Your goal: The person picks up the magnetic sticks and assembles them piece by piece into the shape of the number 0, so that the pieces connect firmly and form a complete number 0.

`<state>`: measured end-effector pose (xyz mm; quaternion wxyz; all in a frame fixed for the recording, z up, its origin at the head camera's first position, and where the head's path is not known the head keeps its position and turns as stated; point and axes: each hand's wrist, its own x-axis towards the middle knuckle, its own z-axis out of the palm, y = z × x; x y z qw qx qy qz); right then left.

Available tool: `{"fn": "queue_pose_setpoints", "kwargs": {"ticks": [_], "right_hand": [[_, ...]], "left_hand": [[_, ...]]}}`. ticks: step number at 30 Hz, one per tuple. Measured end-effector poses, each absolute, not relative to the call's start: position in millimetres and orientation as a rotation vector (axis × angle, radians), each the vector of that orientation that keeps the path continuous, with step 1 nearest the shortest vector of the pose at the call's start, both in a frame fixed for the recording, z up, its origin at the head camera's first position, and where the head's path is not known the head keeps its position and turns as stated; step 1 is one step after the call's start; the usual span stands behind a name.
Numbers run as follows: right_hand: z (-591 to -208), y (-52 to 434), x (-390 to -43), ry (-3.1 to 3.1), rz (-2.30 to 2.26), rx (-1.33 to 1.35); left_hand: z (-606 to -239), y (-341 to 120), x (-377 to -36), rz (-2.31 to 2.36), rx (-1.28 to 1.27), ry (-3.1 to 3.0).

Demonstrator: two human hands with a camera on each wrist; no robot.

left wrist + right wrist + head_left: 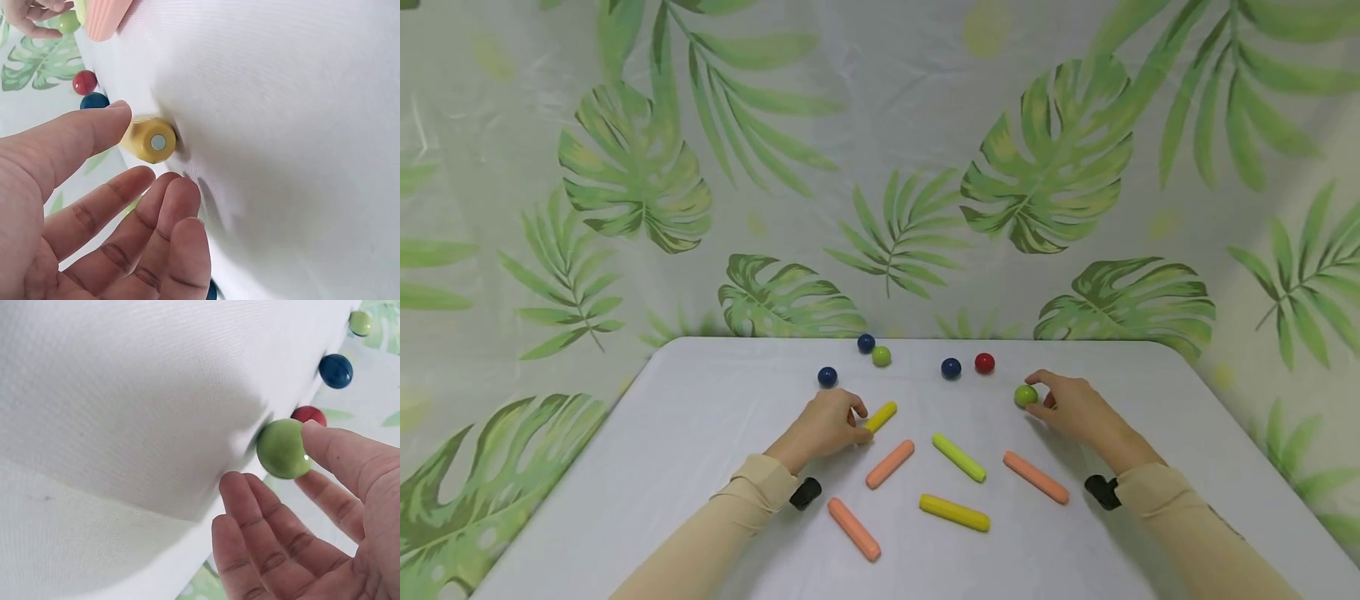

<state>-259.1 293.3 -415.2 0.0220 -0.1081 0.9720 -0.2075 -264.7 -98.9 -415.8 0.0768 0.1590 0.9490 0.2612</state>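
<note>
My left hand (832, 423) hovers around the near end of a yellow stick (156, 141), thumb on one side and fingers on the other. The fingers are spread, and the thumb tip overlaps the stick in the left wrist view. My right hand (1077, 408) is at a green ball (1025, 396), which rests on the white table at the right. In the right wrist view, the thumb tip overlaps this ball's edge and the index fingertip is hidden behind it. The other right fingers extend loosely below.
Behind the hands lie dark blue balls (827, 377), another green ball (882, 357) and a red ball (985, 362). Between the arms are orange sticks (891, 464), a lime stick (958, 457) and another yellow stick (954, 512). A leaf-patterned curtain (895, 167) hangs behind the table (760, 367).
</note>
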Motion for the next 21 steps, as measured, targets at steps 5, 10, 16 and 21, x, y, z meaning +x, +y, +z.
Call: {"fn": "queue_pose_setpoints", "kwargs": {"ticks": [5, 10, 16, 21], "right_hand": [[-416, 293, -261, 2.985, -0.667, -0.325], [-411, 291, -266, 2.994, -0.663, -0.302], [-414, 290, -272, 3.001, -0.64, -0.282], [-421, 287, -275, 2.983, -0.645, -0.286]], "left_hand": [[-417, -94, -268, 0.78, 0.47, 2.836], [-415, -89, -273, 0.798, 0.492, 2.842], [-416, -85, -280, 0.742, 0.534, 2.872], [-420, -81, -283, 0.695, 0.566, 2.886]]}}
